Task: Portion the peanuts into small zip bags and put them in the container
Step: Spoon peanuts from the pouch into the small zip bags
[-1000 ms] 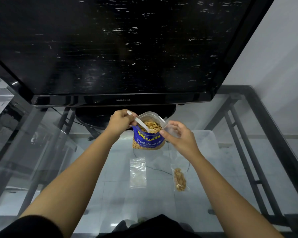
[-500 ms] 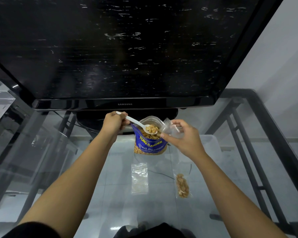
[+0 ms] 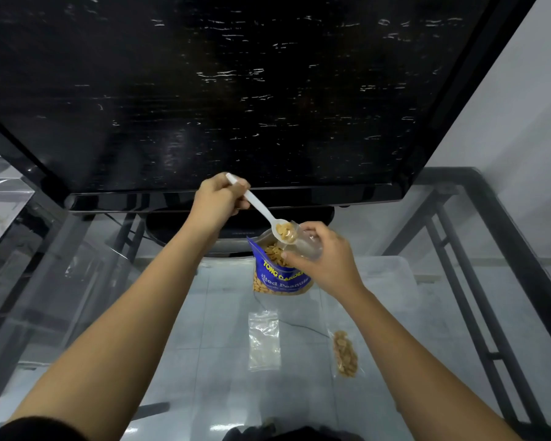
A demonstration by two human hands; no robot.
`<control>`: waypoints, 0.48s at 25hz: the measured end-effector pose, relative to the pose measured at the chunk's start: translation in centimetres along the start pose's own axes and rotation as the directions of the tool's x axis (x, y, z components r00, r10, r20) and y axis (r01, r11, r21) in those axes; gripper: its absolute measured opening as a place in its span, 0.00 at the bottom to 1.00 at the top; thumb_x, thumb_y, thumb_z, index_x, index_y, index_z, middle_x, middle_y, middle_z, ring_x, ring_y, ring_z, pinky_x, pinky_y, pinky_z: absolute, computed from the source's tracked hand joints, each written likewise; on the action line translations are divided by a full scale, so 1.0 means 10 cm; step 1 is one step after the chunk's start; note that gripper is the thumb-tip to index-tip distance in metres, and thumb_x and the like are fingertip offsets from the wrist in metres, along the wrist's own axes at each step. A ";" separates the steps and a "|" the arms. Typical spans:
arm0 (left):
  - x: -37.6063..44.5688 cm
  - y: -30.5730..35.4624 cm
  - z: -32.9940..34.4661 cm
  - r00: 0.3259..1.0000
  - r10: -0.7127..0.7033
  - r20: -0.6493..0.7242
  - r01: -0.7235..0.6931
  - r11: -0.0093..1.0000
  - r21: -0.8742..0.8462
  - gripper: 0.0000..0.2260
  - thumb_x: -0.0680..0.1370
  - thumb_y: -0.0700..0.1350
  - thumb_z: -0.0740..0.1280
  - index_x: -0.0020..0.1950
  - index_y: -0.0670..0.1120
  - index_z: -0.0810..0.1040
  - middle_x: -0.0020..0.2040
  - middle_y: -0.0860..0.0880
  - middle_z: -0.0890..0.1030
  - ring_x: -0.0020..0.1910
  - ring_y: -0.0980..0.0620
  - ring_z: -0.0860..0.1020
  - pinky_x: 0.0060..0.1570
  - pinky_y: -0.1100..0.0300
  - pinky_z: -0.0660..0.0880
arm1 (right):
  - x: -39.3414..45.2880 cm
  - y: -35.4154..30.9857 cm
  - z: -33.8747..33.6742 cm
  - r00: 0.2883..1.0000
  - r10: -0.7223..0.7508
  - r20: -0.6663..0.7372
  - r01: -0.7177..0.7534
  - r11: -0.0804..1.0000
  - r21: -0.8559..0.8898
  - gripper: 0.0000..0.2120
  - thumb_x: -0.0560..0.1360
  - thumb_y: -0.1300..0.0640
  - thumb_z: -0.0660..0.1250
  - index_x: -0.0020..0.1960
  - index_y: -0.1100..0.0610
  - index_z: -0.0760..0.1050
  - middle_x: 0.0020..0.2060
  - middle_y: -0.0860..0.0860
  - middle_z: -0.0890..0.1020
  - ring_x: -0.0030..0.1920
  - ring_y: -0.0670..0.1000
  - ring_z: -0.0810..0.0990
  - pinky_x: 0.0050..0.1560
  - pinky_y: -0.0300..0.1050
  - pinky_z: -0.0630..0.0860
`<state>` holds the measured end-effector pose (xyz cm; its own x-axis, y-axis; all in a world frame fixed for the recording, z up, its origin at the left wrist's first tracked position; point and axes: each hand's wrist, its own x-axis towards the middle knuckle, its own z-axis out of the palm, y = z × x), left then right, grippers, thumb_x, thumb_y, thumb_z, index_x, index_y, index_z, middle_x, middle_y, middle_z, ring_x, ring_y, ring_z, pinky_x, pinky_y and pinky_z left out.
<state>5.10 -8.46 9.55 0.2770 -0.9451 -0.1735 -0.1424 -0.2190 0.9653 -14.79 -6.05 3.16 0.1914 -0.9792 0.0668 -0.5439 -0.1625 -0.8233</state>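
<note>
Head view: left hand (image 3: 218,198) grips the handle of a white spoon (image 3: 261,210), whose bowl carries peanuts (image 3: 285,232) at the mouth of a clear zip bag (image 3: 307,245). Right hand (image 3: 323,261) pinches that bag open, fingers curled round its edge, just above and partly in front of the blue peanut pouch (image 3: 279,276). The pouch stands open on the glass bench (image 3: 204,313), nuts showing at its top. Nearer the person, an empty zip bag (image 3: 264,340) lies flat, and a filled bag (image 3: 345,353) lies to its right, the two apart. A clear container (image 3: 392,275) sits to the right behind the right forearm, which hides part of it. A dark TV (image 3: 236,90) looms close behind the hands, its stand (image 3: 236,224) directly behind the pouch.
</note>
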 end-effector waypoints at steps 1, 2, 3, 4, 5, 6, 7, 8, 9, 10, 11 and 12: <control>-0.07 0.09 0.04 0.996 0.080 0.035 -0.083 0.993 0.079 0.06 0.78 0.43 0.63 0.43 0.48 0.78 0.37 0.49 0.80 0.32 0.58 0.78 0.35 0.66 0.72 | -0.01 -0.01 0.02 1.000 0.021 -0.010 -0.021 0.998 0.051 0.23 0.64 0.47 0.76 0.55 0.50 0.74 0.47 0.43 0.79 0.49 0.43 0.76 0.43 0.31 0.71; -0.15 0.19 0.09 0.981 0.176 0.081 -0.189 0.964 0.186 0.06 0.78 0.44 0.63 0.43 0.48 0.78 0.37 0.48 0.81 0.33 0.57 0.79 0.35 0.66 0.74 | -0.02 -0.02 0.04 0.999 0.045 -0.024 -0.042 0.992 0.118 0.23 0.64 0.48 0.77 0.55 0.50 0.74 0.47 0.43 0.80 0.48 0.41 0.77 0.43 0.30 0.71; -0.22 0.29 0.14 0.952 0.273 0.138 -0.303 0.903 0.306 0.06 0.78 0.45 0.64 0.44 0.46 0.79 0.37 0.47 0.82 0.34 0.56 0.80 0.36 0.64 0.75 | -0.03 -0.04 0.07 0.997 0.069 -0.035 -0.062 0.980 0.187 0.22 0.64 0.49 0.77 0.55 0.50 0.74 0.46 0.42 0.80 0.47 0.40 0.78 0.44 0.30 0.73; -0.30 0.38 0.18 0.913 0.362 0.187 -0.407 0.819 0.405 0.06 0.78 0.45 0.64 0.45 0.45 0.79 0.37 0.46 0.82 0.35 0.53 0.80 0.37 0.62 0.76 | -0.04 -0.05 0.09 0.995 0.091 -0.044 -0.077 0.967 0.244 0.23 0.64 0.50 0.77 0.55 0.51 0.74 0.45 0.41 0.80 0.46 0.38 0.79 0.43 0.29 0.74; -0.36 0.44 0.20 0.878 0.437 0.196 -0.476 0.744 0.468 0.07 0.77 0.46 0.64 0.45 0.44 0.79 0.36 0.44 0.82 0.35 0.50 0.80 0.39 0.59 0.75 | -0.04 -0.06 0.11 0.993 0.106 -0.051 -0.088 0.956 0.279 0.23 0.64 0.50 0.77 0.56 0.52 0.74 0.45 0.40 0.80 0.45 0.37 0.79 0.43 0.29 0.74; -0.37 0.48 0.21 0.854 0.496 0.156 -0.501 0.705 0.503 0.07 0.77 0.46 0.64 0.44 0.44 0.79 0.35 0.43 0.82 0.35 0.49 0.80 0.39 0.56 0.75 | -0.04 -0.07 0.12 0.991 0.118 -0.059 -0.095 0.950 0.296 0.24 0.65 0.50 0.76 0.57 0.52 0.74 0.45 0.40 0.80 0.45 0.36 0.78 0.42 0.27 0.74; -0.35 0.50 0.18 0.851 0.522 0.063 -0.479 0.720 0.502 0.07 0.77 0.46 0.64 0.43 0.45 0.78 0.35 0.43 0.82 0.34 0.48 0.79 0.39 0.54 0.75 | -0.04 -0.07 0.12 0.989 0.130 -0.070 -0.103 0.947 0.303 0.24 0.65 0.49 0.76 0.58 0.52 0.73 0.46 0.40 0.80 0.45 0.36 0.78 0.41 0.26 0.73; -0.29 0.50 0.12 0.863 0.501 -0.068 -0.426 0.793 0.435 0.06 0.76 0.46 0.64 0.41 0.47 0.78 0.34 0.44 0.82 0.32 0.51 0.79 0.38 0.55 0.75 | -0.05 -0.06 0.10 0.986 0.144 -0.085 -0.111 0.944 0.311 0.24 0.65 0.49 0.76 0.58 0.51 0.73 0.46 0.41 0.79 0.45 0.37 0.77 0.41 0.25 0.73; -0.21 0.46 0.06 0.880 0.433 -0.192 -0.369 0.881 0.297 0.06 0.76 0.46 0.64 0.39 0.48 0.77 0.34 0.46 0.81 0.30 0.54 0.79 0.37 0.56 0.75 | -0.05 -0.04 0.07 0.982 0.159 -0.101 -0.119 0.939 0.322 0.24 0.66 0.49 0.76 0.59 0.51 0.73 0.47 0.42 0.79 0.46 0.38 0.77 0.41 0.25 0.73; -0.14 0.40 0.01 0.901 0.340 -0.269 -0.311 0.939 0.147 0.07 0.76 0.45 0.64 0.38 0.50 0.76 0.34 0.48 0.80 0.29 0.58 0.78 0.37 0.58 0.75 | -0.06 -0.02 0.03 0.977 0.177 -0.116 -0.129 0.933 0.337 0.24 0.66 0.49 0.75 0.59 0.51 0.72 0.47 0.42 0.78 0.47 0.38 0.76 0.41 0.24 0.73; -0.10 0.31 -0.01 0.921 0.285 -0.265 -0.271 0.959 0.089 0.07 0.76 0.44 0.64 0.37 0.52 0.76 0.34 0.49 0.80 0.28 0.59 0.77 0.37 0.58 0.74 | -0.07 0.01 -0.01 0.972 0.198 -0.129 -0.141 0.924 0.357 0.23 0.67 0.49 0.75 0.59 0.51 0.72 0.47 0.41 0.78 0.48 0.38 0.76 0.41 0.24 0.73; -0.08 0.18 0.01 0.937 0.289 -0.195 -0.263 0.953 0.148 0.07 0.76 0.44 0.65 0.38 0.52 0.76 0.34 0.49 0.80 0.29 0.58 0.78 0.38 0.58 0.74 | -0.09 0.04 -0.04 0.967 0.219 -0.133 -0.154 0.912 0.380 0.23 0.67 0.50 0.74 0.59 0.51 0.72 0.47 0.40 0.77 0.48 0.39 0.77 0.40 0.25 0.73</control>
<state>4.57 -8.12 11.41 0.4034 -0.9019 0.1543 -0.3493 0.0040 0.9370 -15.50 -5.29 2.99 -0.0432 -0.9982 -0.0407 -0.2149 0.0490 -0.9754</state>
